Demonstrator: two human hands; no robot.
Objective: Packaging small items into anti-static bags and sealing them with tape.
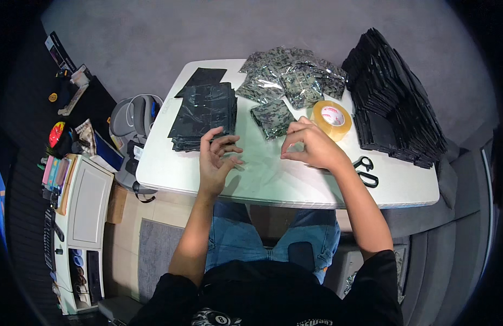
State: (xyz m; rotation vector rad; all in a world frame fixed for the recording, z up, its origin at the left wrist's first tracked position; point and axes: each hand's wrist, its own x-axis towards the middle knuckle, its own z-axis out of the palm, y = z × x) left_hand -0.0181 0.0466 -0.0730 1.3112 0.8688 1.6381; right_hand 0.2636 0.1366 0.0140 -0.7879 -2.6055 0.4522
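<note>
Over the near part of the white table (165,167), my left hand (218,159) is raised with its fingers apart, close to a stack of black plastic bags (204,112). Thumb and fingertips of my right hand (310,144) come together in a pinch; whether thin clear film is between them cannot be made out. Just beyond that hand lies a folded camouflage packet (272,118). A wide roll of clear tape (332,118) rests beside it, partly behind the hand. Black-handled scissors (366,173) lie by my right forearm, which covers most of their blades.
Shiny camouflage packets (292,75) are heaped at the table's far edge. A tall pile of black bags (392,106) takes up the right end. Left of the table stand a grey seat (131,118) and a white cabinet (88,203); a grey sofa (430,244) is at right.
</note>
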